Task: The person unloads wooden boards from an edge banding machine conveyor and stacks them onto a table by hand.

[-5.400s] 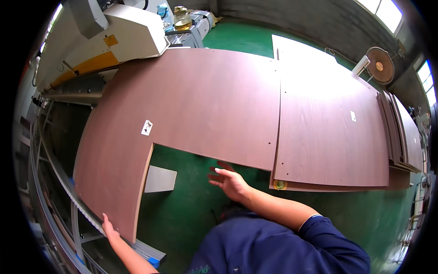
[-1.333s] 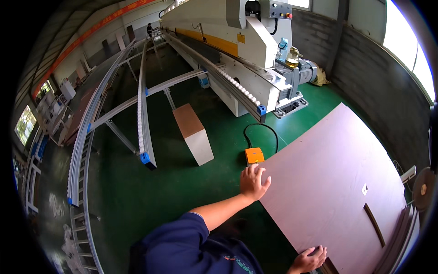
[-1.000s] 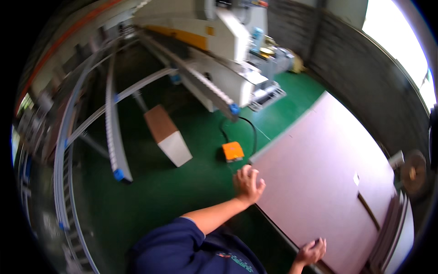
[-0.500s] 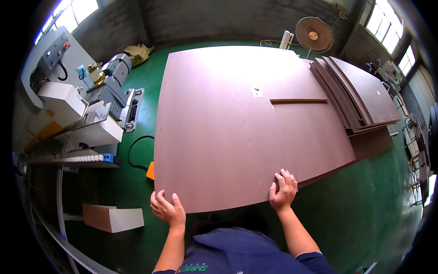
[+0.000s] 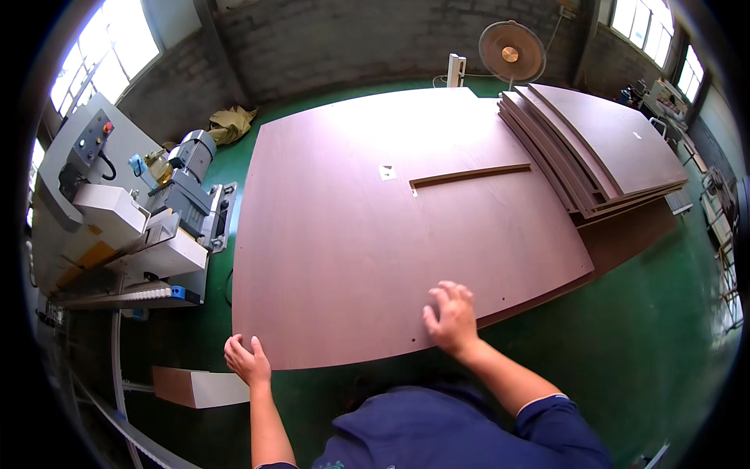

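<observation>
A large reddish-brown wooden panel (image 5: 391, 227) lies flat in front of me. My left hand (image 5: 247, 361) grips its near left corner, fingers curled over the edge. My right hand (image 5: 451, 319) rests palm down on the panel's near edge, fingers spread. A narrow brown strip (image 5: 469, 175) and a small white label (image 5: 387, 172) lie on the panel's far half.
A stack of several similar panels (image 5: 601, 148) sits at the right. A grey and white machine (image 5: 117, 227) with a control box stands at the left. A round fan (image 5: 510, 53) stands at the back. A small box (image 5: 199, 387) lies on the green floor near my left hand.
My view has swung from the machine side to face the panel squarely. My right hand has slid further onto the panel's top; my left hand stays at the near left corner.
</observation>
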Tool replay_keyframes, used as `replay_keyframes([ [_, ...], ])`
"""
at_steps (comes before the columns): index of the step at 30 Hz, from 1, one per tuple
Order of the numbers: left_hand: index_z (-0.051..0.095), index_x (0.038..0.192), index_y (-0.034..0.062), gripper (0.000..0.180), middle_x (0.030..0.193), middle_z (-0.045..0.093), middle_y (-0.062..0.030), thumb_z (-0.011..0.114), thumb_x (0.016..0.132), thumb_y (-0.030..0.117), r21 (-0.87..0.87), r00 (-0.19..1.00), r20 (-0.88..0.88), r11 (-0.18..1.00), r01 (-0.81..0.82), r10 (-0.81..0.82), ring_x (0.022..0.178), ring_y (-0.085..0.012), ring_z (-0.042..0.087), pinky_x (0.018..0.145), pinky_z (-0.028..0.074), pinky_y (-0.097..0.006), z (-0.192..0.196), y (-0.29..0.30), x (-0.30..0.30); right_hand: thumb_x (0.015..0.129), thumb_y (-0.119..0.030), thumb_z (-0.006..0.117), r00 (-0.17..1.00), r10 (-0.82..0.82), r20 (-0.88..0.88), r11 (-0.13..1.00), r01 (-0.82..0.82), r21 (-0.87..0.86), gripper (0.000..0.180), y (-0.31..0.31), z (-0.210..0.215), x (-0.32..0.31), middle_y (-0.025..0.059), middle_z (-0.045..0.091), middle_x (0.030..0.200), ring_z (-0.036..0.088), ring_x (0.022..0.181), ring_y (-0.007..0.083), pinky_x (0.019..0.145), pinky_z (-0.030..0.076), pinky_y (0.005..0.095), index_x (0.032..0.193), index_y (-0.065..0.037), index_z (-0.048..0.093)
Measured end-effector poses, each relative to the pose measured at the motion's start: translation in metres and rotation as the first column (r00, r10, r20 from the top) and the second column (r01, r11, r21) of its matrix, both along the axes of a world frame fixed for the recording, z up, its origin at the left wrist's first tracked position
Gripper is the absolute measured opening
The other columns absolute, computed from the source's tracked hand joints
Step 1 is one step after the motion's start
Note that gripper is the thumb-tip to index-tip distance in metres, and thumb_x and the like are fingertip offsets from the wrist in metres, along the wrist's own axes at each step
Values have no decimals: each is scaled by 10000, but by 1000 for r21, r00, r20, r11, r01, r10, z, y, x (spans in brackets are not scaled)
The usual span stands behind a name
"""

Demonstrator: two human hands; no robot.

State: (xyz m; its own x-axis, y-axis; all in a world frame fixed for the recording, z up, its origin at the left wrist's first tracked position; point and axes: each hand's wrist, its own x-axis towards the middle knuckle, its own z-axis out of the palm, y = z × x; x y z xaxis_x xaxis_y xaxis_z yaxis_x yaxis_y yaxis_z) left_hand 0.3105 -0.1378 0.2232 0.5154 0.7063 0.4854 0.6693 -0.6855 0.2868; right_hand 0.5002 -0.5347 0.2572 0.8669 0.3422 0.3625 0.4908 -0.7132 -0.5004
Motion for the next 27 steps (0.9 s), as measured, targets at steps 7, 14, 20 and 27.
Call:
replay_keyframes([
  [7, 425, 1301, 59, 512, 1435, 338, -184, 538, 896, 351, -72, 992, -43, 991, 117, -120, 1319, -376, 303, 1096, 226, -491, 37, -11, 51, 852, -308, 545, 915, -344, 210, 861, 397, -317, 495, -167, -41, 167, 189, 441, 1383, 368, 1303, 329, 1110, 241, 434, 1259, -28, 524],
  [14, 303, 1447, 70, 666, 1526, 260, -117, 402, 940, 490, -96, 889, -403, 976, 193, -216, 1425, -274, 195, 1166, 122, -420, 19, -11, 69, 881, -380, 496, 910, -415, 8, 847, 390, -362, 567, -182, -48, 172, 163, 394, 1440, 325, 1344, 321, 1136, 210, 425, 1333, -39, 466],
  [20, 304, 1449, 85, 651, 1530, 255, -104, 407, 941, 481, -134, 887, -413, 977, 165, -206, 1429, -265, 183, 1166, 126, -417, 18, -15, 77, 878, -378, 500, 907, -422, 6, 843, 395, -366, 561, -186, -47, 174, 166, 407, 1431, 338, 1336, 329, 1131, 222, 428, 1324, -37, 480],
  [27, 298, 1453, 91, 658, 1530, 254, -107, 411, 940, 486, -143, 886, -424, 980, 141, -189, 1430, -263, 180, 1164, 129, -421, 25, -19, 82, 873, -382, 507, 909, -417, 8, 846, 391, -364, 556, -180, -52, 187, 169, 409, 1429, 341, 1337, 333, 1122, 238, 429, 1313, -43, 493],
])
